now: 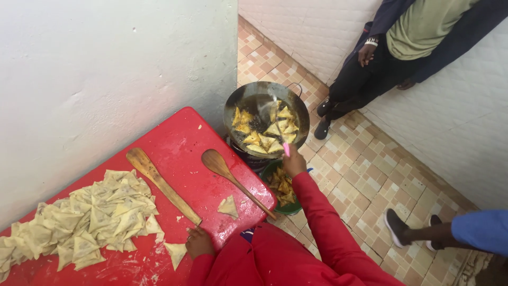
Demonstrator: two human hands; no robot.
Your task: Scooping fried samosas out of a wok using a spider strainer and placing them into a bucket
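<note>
Right hand: we see the right hand (292,161), arm in a red sleeve stretched out over the floor, closed around the pink handle of a slotted metal skimmer (279,123).
Skimmer position: its head reaches into the round dark metal frying pan (233,108), among the frying pieces.
Pan contents: we count several golden triangular pastries (264,142) floating in dark oil; the pan sits on a burner on the tiled floor, just beside the table corner.
Left hand: the left hand (199,242) rests on the near edge of the red rectangular table (182,139), fingers curled; we cannot tell whether it grips anything.
Nearest item: one pale raw triangular pastry (175,253) lies just beside the left hand.
Raw stock: a large heap of pale uncooked folded pastries (79,217) covers the table's left part.
Utensils: two long wooden spatulas (161,184) lie diagonally on the table, with a single raw triangle (229,206) between them.
Cooked stock: a green bowl (271,169) of fried pastries stands on the floor below the pan.
Bystanders: two other people stand on the tiles at the right.
</note>
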